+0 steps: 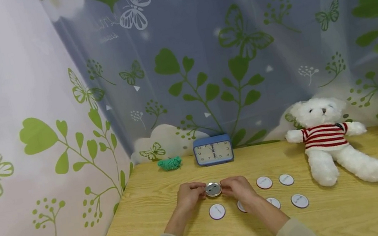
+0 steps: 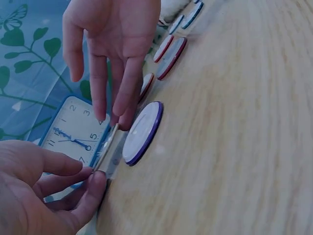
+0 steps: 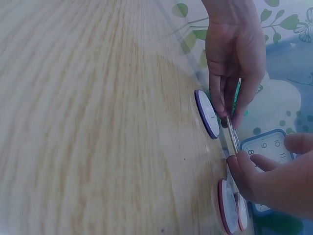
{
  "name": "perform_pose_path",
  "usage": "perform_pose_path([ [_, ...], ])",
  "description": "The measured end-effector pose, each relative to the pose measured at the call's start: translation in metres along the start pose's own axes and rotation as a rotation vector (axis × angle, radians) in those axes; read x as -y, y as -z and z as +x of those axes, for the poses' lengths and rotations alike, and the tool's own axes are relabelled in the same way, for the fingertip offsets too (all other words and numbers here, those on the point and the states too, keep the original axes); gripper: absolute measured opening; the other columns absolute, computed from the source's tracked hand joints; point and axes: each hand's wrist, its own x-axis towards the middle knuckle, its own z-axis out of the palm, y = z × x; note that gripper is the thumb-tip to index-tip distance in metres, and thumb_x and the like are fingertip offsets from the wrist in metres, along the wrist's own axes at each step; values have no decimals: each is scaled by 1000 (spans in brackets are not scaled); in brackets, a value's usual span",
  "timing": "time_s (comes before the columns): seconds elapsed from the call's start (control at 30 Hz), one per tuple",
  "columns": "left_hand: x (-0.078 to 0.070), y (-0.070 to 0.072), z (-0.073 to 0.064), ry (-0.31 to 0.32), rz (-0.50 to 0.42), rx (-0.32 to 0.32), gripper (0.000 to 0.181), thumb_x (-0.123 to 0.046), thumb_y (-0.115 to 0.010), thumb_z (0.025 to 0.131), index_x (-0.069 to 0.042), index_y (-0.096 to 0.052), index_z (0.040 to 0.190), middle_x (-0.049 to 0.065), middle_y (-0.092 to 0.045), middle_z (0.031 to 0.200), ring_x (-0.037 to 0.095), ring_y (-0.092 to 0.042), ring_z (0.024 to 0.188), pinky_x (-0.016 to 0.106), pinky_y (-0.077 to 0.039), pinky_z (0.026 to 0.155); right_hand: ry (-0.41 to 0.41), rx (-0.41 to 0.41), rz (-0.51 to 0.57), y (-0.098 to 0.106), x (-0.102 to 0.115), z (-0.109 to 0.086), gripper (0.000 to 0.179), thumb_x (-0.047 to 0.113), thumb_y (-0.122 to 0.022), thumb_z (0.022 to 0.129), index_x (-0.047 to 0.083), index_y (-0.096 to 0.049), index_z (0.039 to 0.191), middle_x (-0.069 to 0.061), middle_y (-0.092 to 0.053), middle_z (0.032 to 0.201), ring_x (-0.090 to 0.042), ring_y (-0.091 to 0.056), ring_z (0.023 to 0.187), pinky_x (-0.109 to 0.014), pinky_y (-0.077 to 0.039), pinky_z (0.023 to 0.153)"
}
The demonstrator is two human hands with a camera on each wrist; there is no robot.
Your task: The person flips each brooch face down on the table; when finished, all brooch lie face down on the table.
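Observation:
Between both hands, a round pin badge (image 1: 213, 189) shows its silvery back in the head view; the wrist views show it edge-on. My left hand (image 1: 189, 196) pinches its left edge between thumb and fingers. At the right edge, my right hand (image 1: 238, 188) grips with thumb and fingertips, clearest in the right wrist view (image 3: 274, 178). Nearer my body, a white round badge with a purple rim (image 1: 217, 211) lies on the table (image 1: 141, 211). Another white badge (image 1: 241, 206) is partly hidden by the right hand.
Several more white badges with coloured rims, one of them a red-rimmed badge (image 1: 264, 182), lie right of the hands. Behind stand a blue clock (image 1: 213, 151) and a green fuzzy item (image 1: 170, 164). A white teddy bear (image 1: 327, 140) sits at the right, before a patterned curtain (image 1: 201, 103).

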Motion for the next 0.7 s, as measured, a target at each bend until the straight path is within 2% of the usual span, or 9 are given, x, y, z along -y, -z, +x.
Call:
perform_pose_path([
  [0.1, -3, 1, 0, 20, -4, 16, 22, 1, -58, 101, 14, -72, 111, 19, -74, 101, 11, -66, 74, 26, -62, 70, -16, 29, 17, 2, 3, -1, 44, 6, -50, 103, -24, -50, 135, -38, -58, 132, -41, -63, 122, -43, -54, 106],
  [0.27, -3, 2, -1, 35, -17, 30, 24, -2, -58, 101, 16, -72, 111, 20, -74, 98, 10, -65, 70, 25, -62, 68, -34, 85, 17, 4, 6, -2, 48, 7, -45, 106, -25, -41, 142, -43, -48, 141, -46, -54, 133, -47, -48, 113],
  [0.33, -3, 1, -1, 45, -20, 31, 25, -3, -58, 101, 15, -72, 110, 20, -74, 98, 9, -65, 70, 24, -62, 68, -35, 85, 14, 3, 6, -3, 48, 7, -43, 107, -25, -40, 142, -44, -43, 146, -51, -44, 140, -52, -43, 116],
  [0.7, -7, 1, 0, 60, -31, 44, 30, -7, -56, 101, 16, -69, 115, 22, -73, 101, 13, -68, 77, 27, -63, 74, -18, 80, 0, 4, 8, -4, 47, 8, -43, 107, -25, -42, 141, -44, -43, 146, -52, -43, 140, -54, -41, 117],
])
